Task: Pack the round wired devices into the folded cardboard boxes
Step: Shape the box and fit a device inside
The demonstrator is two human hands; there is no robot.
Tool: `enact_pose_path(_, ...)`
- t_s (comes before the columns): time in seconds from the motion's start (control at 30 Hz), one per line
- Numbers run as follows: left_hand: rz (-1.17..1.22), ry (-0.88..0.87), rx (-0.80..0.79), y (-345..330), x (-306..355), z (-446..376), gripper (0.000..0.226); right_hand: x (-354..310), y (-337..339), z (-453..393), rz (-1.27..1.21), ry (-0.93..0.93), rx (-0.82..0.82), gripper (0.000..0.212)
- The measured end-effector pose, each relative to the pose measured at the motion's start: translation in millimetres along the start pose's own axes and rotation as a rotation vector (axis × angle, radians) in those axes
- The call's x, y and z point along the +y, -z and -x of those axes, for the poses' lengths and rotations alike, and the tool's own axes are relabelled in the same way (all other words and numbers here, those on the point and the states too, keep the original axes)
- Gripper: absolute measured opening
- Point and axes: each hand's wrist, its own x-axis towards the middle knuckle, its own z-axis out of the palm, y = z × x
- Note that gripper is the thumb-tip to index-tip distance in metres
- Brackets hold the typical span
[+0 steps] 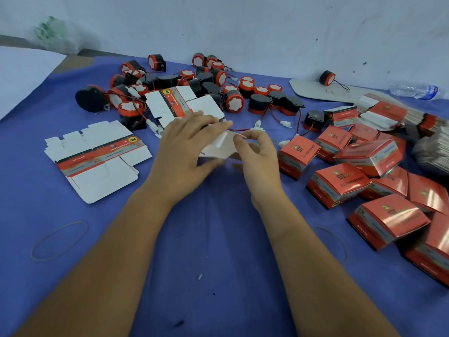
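Observation:
A white, half-folded cardboard box (220,148) sits between my hands at the table's middle. My left hand (188,152) lies over its left side with the fingers wrapped on it. My right hand (258,156) pinches a white flap at its top right edge. Beyond the hands lies a pile of round black-and-red wired devices (233,99) with red and black leads and white plugs. Two flat unfolded boxes lie near: one (97,159) at the left and another (179,103) behind my left hand. What is inside the held box is hidden.
Several closed red boxes (364,181) are heaped at the right. A stack of flat cartons (393,113) lies at the far right, with a plastic bottle (413,91) behind it. Two rubber bands (59,240) lie on the blue cloth (218,239). A wall bounds the far side.

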Motion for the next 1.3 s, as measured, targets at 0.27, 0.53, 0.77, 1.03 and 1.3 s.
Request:
enact_pose_path(0.27,0.707,0.407,0.234,5.8,24.6,-1.8,0.037,-5.1,-1.4,0.3,-0.167,0.191,-0.247,0.069)
enact_pose_path(0.53,0.859,0.523,0.213,-3.5,26.9,-1.8,0.037,-6.8,4.1,-3.5,-0.112,0.093,-0.102,0.015)
enact_pose_path(0.77,0.949,0.569,0.230,-11.8,30.0,-7.6,0.033,-2.5,-2.0,-4.3,-0.117,0.014,-0.098,0.017)
enact_pose_path(1.03,1.075,0.698,0.342,-16.3,29.2,-11.3,0.021,1.4,-9.3,-1.0,0.006,0.089,-0.108,0.035)
enact_pose_path(1.3,1.155,0.687,0.256,-14.4,26.3,-10.5,0.027,2.2,-6.2,-1.1,0.004,0.083,-0.126,0.035)
